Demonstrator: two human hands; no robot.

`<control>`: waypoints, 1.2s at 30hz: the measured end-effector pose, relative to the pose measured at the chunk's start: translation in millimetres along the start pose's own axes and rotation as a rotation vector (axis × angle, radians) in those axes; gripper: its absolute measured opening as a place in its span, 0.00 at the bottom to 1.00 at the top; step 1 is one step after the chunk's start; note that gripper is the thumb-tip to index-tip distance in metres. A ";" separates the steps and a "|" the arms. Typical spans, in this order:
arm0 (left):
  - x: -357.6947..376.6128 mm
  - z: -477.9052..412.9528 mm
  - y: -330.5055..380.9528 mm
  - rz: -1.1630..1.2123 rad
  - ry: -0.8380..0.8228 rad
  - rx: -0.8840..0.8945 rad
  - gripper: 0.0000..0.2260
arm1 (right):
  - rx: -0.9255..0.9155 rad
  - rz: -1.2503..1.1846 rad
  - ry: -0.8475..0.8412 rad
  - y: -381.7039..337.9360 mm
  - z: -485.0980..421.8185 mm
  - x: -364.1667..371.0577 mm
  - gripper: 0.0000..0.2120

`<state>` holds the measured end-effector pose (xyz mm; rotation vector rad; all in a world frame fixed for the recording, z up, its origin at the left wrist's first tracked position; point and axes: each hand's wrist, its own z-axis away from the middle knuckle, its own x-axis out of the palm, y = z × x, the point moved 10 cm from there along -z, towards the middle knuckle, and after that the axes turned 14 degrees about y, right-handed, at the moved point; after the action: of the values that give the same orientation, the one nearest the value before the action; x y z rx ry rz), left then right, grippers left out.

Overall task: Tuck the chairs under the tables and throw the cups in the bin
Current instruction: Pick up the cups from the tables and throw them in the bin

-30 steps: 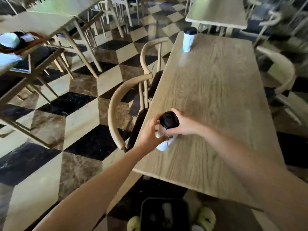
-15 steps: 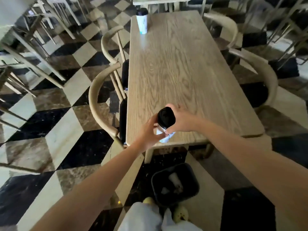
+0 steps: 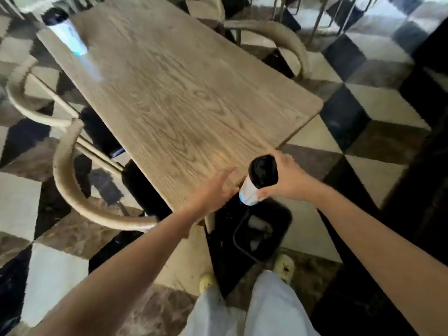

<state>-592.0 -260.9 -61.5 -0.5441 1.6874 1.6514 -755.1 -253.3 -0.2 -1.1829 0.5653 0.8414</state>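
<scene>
The step in hand looked to be binning a cup. The right hand (image 3: 288, 181) held the black-lidded paper cup (image 3: 251, 195), its grip curled round the upper body just under the lid. The cup was tilted, just off the near end of the desk (image 3: 181, 93) and roughly above the black bin (image 3: 284, 220) on the floor. The left hand (image 3: 213, 190) hovered just beside it, grip spread and holding nothing. The next move likely called for lowering the cup over the bin's mouth and releasing; a second cup (image 3: 66, 35) stood at the desk's far corner.
</scene>
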 end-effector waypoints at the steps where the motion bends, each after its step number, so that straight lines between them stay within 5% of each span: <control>1: 3.9 -0.1 -5.8 -0.109 -0.004 0.009 0.27 | 0.066 -0.027 0.062 17.0 11.9 3.9 0.49; 5: 28.3 -4.2 -11.5 -0.372 -0.027 0.085 0.29 | 0.256 -0.067 0.223 81.7 48.8 43.9 0.50; 10: 47.6 12.8 -13.0 -0.648 0.119 0.186 0.31 | 0.434 -0.007 0.180 158.6 54.5 140.1 0.51; 20: 55.3 14.7 -11.3 -0.826 0.295 0.285 0.31 | 0.556 0.071 0.145 258.3 -2.1 284.3 0.50; 28: 59.6 14.3 -14.1 -0.888 0.377 0.321 0.30 | 0.476 0.044 -0.091 280.8 -13.1 362.3 0.46; 36: 67.2 14.7 -26.9 -0.822 0.207 0.259 0.33 | 0.383 0.044 -0.543 249.2 13.3 320.3 0.39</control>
<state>-614.4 -237.3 -127.8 -1.1182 1.4800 0.7965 -771.5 -119.2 -383.0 -0.5588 0.2845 0.9920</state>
